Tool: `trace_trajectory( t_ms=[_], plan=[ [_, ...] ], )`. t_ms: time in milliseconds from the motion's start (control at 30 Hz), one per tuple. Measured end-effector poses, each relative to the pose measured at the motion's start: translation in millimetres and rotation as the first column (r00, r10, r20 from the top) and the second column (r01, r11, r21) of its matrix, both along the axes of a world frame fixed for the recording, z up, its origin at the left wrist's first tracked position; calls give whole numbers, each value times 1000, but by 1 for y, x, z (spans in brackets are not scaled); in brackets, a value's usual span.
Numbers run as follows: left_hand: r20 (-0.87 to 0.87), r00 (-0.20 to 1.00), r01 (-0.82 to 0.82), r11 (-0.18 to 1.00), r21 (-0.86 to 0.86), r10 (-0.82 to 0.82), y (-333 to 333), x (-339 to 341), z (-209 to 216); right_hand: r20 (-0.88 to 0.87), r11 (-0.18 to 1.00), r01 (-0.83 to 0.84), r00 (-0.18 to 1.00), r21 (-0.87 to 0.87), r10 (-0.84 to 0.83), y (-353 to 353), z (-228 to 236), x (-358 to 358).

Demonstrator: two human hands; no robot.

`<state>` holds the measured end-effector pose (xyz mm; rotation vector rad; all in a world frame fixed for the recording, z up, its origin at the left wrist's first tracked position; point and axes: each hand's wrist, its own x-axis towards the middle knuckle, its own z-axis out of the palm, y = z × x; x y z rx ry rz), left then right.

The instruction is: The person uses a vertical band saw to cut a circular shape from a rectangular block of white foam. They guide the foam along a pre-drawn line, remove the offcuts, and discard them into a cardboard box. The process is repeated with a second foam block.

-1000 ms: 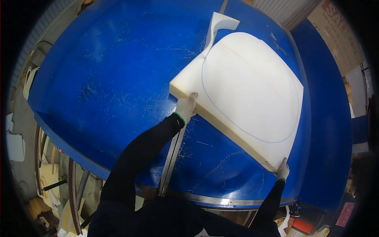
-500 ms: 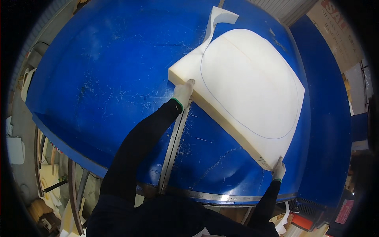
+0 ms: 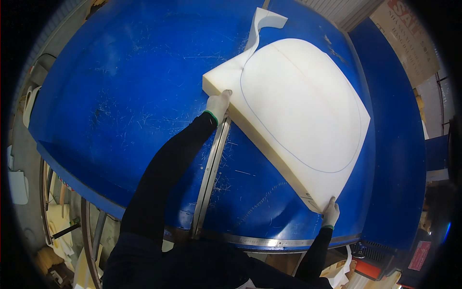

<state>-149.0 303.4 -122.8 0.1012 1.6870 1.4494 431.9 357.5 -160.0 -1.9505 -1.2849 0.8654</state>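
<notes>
A thick white foam block (image 3: 303,106) lies on the blue tabletop (image 3: 139,72), with a rounded outline drawn on its upper face in blue. Along its far side the foam is cut to a curve, and a bent strip of foam offcut (image 3: 260,26) stands out from the far left edge. My left hand (image 3: 219,104), in a pale glove, grips the block's near left edge with the thumb on top. At the near right corner, my gloved right hand (image 3: 330,213) pinches the foam. The fingers under the block are hidden on both sides.
A metal strip (image 3: 210,173) crosses the table toward me, partly under the foam. A metal rule (image 3: 269,242) runs along the near edge. On the right rises a blue panel (image 3: 397,139). Foam scraps (image 3: 60,226) lie below the table at left.
The foam block has turned slightly clockwise; its near right corner has swung left and toward me. Both hands moved with it, keeping their grip.
</notes>
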Motion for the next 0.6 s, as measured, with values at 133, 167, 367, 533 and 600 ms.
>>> trace_trajectory(
  t_ms=[133,167,367,533,600],
  plan=[
    [-5,1000,-11,1000,17,11,1,-8,1,-15,999,-35,999,-17,34,-18,8,-16],
    [-3,1000,-10,1000,23,10,2,-9,3,-13,999,-40,999,-11,40,-22,8,-15],
    [-12,1000,0,998,61,1,13,-27,-10,-15,999,-43,999,-26,42,-37,5,-23],
    [-68,995,-74,995,60,78,22,-25,-6,-22,999,-34,999,-23,33,-53,3,-24],
    [-57,996,-66,994,85,71,23,-28,-5,-16,998,-53,998,-23,53,-58,2,-24]
  ],
)
